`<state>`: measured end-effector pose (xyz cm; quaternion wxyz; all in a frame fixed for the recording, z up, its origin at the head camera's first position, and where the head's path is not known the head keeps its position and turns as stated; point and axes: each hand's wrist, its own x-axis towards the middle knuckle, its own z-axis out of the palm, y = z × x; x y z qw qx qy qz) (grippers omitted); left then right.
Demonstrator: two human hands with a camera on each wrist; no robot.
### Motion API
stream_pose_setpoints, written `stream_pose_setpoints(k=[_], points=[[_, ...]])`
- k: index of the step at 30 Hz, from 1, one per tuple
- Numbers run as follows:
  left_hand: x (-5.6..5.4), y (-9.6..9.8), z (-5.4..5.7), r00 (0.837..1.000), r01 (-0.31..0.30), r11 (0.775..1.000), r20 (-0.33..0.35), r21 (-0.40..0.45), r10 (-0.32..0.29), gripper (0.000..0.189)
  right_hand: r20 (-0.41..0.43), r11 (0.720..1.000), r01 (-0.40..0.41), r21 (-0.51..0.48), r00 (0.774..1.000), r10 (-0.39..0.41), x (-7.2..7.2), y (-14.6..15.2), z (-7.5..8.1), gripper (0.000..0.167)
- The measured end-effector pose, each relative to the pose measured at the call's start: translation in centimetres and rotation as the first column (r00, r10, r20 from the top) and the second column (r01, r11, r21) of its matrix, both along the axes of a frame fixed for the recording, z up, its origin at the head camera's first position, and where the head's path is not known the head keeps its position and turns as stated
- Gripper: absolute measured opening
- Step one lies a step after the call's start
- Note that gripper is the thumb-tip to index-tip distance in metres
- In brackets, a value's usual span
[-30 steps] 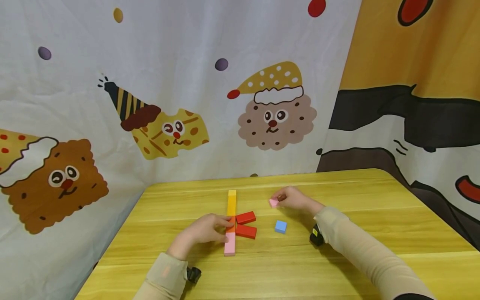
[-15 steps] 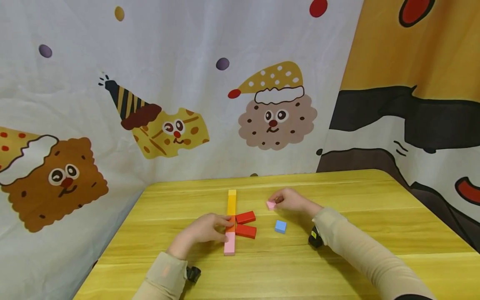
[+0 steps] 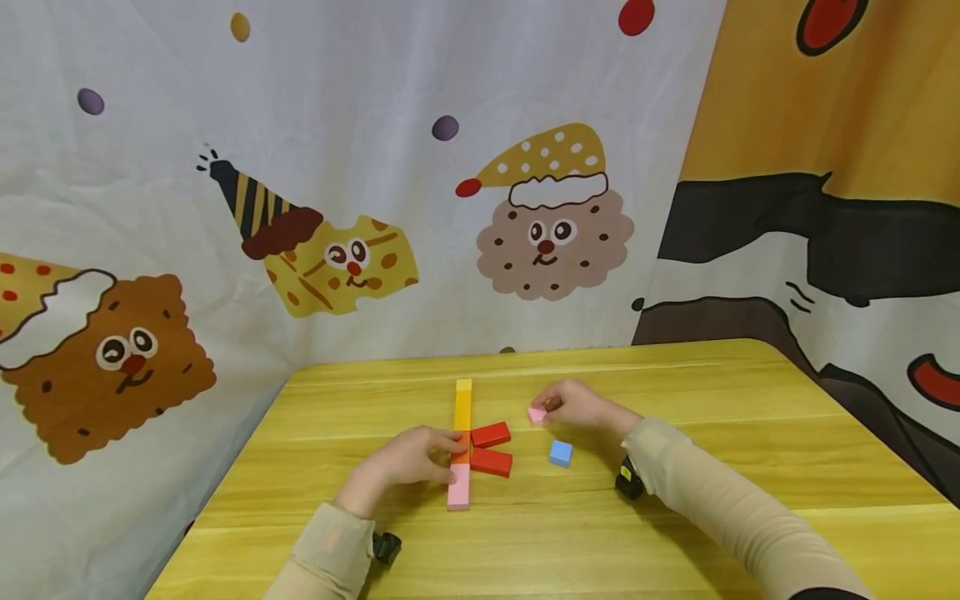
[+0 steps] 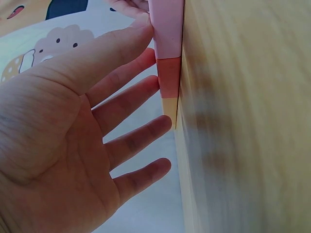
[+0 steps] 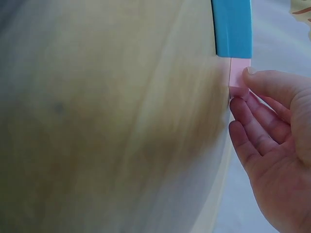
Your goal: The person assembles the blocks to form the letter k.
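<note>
A straight row of blocks lies on the wooden table: a pink block (image 3: 458, 492) nearest, an orange block (image 3: 465, 457), then a yellow block (image 3: 462, 410) at the far end. My left hand (image 3: 412, 457) rests along the left side of this row, fingers spread and nearly straight, thumb at the pink block and fingertips at the orange one. Two red blocks (image 3: 491, 435) fan out to the right from the orange block. Farther right, my right hand (image 3: 579, 403) pinches a small pink block (image 5: 238, 75) between thumb and fingers, low over the table.
A blue block (image 3: 560, 454) lies in front of my right hand, to the right of the red blocks. The table (image 3: 600, 533) ends at a cartoon-printed curtain (image 3: 375, 167) behind it. A small black camera (image 3: 387, 548) is strapped to my left wrist.
My right hand has moved slightly left and toward me with the small pink block, closer to the row. My left hand and the other blocks have stayed put.
</note>
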<state>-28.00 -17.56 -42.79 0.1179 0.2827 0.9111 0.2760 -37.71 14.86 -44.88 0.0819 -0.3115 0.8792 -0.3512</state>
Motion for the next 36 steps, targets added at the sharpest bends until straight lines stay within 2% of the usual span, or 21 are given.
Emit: stream_pose_setpoints(k=[11,17,24,36], points=[[0.01,0.04,0.15,1.000,-0.004,1.000,0.005,-0.011,0.004,0.047,-0.029,0.999,-0.041,0.001,0.999,0.041,0.51,-0.25,0.26,0.024],[0.15,0.08,0.20,1.000,0.000,1.000,0.007,-0.002,0.000,0.047,-0.029,0.999,-0.030,0.017,0.999,0.030,0.49,-0.48,0.04,0.025],[0.12,0.06,0.20,1.000,-0.006,1.000,0.007,0.001,0.006,0.047,-0.050,0.998,-0.059,0.020,0.997,0.060,0.42,-0.60,-0.04,0.027],[0.18,0.07,0.27,1.000,-0.002,1.000,0.006,0.010,0.002,0.048,-0.034,0.997,-0.073,0.012,0.997,0.074,0.50,-1.05,-0.04,0.026]])
